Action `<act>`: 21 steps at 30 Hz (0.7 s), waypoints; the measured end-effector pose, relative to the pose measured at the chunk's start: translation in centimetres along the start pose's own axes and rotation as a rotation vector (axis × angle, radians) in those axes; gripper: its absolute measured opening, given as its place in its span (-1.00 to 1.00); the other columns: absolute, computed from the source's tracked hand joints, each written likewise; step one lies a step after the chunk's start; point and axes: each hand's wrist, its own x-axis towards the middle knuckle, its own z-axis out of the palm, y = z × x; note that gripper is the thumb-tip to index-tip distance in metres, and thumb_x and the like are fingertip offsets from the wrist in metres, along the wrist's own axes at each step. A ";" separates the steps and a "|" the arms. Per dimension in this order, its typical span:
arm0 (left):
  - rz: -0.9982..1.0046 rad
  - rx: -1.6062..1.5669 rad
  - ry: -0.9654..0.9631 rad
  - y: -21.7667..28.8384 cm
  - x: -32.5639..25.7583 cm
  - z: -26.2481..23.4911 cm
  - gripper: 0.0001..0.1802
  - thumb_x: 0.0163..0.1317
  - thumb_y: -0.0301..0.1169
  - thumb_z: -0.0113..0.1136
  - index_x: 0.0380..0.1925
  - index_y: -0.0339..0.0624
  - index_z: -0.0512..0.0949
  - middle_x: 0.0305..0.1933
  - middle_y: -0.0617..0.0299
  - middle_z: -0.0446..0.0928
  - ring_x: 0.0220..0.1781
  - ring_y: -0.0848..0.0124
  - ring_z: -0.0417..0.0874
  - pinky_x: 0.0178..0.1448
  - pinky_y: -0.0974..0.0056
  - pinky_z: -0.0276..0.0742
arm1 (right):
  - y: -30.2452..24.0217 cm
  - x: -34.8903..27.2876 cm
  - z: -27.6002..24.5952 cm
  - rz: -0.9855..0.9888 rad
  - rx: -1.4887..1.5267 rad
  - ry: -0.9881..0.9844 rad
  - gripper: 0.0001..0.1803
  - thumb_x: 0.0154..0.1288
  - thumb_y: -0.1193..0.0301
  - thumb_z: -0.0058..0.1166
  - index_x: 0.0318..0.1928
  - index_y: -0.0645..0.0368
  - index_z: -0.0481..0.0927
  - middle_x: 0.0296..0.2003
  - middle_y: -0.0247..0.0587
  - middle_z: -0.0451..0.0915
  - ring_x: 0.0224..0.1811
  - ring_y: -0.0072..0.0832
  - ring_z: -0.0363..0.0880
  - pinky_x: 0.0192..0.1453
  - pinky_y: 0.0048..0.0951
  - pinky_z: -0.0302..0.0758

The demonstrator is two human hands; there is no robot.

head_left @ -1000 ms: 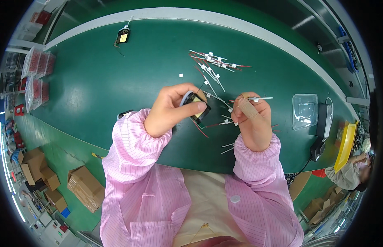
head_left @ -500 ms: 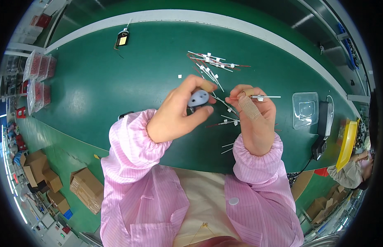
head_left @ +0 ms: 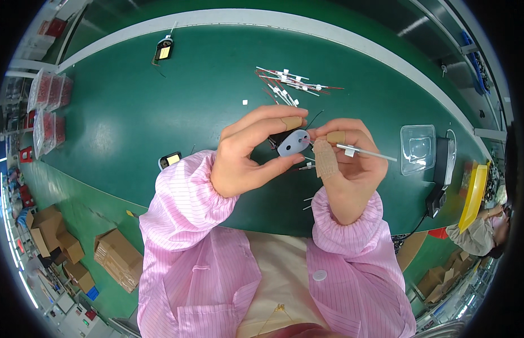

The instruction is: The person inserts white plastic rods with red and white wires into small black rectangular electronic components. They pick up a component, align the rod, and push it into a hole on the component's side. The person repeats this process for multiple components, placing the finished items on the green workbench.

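Observation:
My left hand (head_left: pixel 248 155) grips a small black part with a pale grey oval face (head_left: pixel 293 142), held between thumb and fingers above the green table (head_left: pixel 160 107). My right hand (head_left: pixel 343 169), with tan tape on two fingers, touches the part's right edge and pinches a thin white wire piece (head_left: pixel 366 152) that sticks out to the right. Both hands meet at the part. A pile of similar white and red wire pieces (head_left: pixel 287 84) lies on the table beyond the hands. Pink striped sleeves cover both forearms.
A small black and yellow part (head_left: pixel 170 160) lies by my left sleeve, another (head_left: pixel 163 52) at the far edge. Clear plastic tray (head_left: pixel 418 147) and a black device (head_left: pixel 442 169) sit right. Bags of red pieces (head_left: pixel 45 107) are left. Cardboard boxes (head_left: pixel 118 259) stand on the floor. Another person (head_left: pixel 481 234) sits at lower right.
My left hand turned the part so its pale oval face points toward me. My right hand moved in against it, still holding the wire piece.

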 end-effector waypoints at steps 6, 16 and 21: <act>-0.026 -0.085 -0.136 0.3 -0.2 -0.9 -0.45 -0.05 -0.78 0.28 0.04 -0.51 0.46 0.17 -0.21 0.42 0.14 0.09 0.54 0.20 0.10 0.53 | 0.5 -0.1 -0.3 -0.208 -0.156 -0.030 -0.85 -0.02 0.79 0.16 -0.38 0.39 0.59 -0.25 -0.07 0.57 -0.33 -0.47 0.64 -0.37 -0.55 0.57; 0.066 -0.012 -0.153 0.2 0.1 -1.1 -0.49 -0.08 -0.73 0.30 -0.02 -0.52 0.49 0.13 -0.25 0.45 0.09 0.07 0.58 0.14 0.10 0.55 | 0.0 -0.1 -0.2 -0.285 -0.320 -0.039 -0.83 -0.10 0.75 0.22 -0.42 0.32 0.60 -0.31 -0.11 0.60 -0.40 -0.50 0.62 -0.38 -0.56 0.54; 0.092 0.025 -0.150 0.3 0.3 -1.2 -0.50 -0.09 -0.71 0.32 -0.04 -0.52 0.50 0.11 -0.24 0.47 0.07 0.09 0.60 0.12 0.11 0.55 | -0.3 -0.1 0.0 -0.328 -0.393 -0.056 -0.82 -0.10 0.75 0.24 -0.43 0.31 0.60 -0.32 -0.13 0.60 -0.46 -0.51 0.61 -0.44 -0.57 0.52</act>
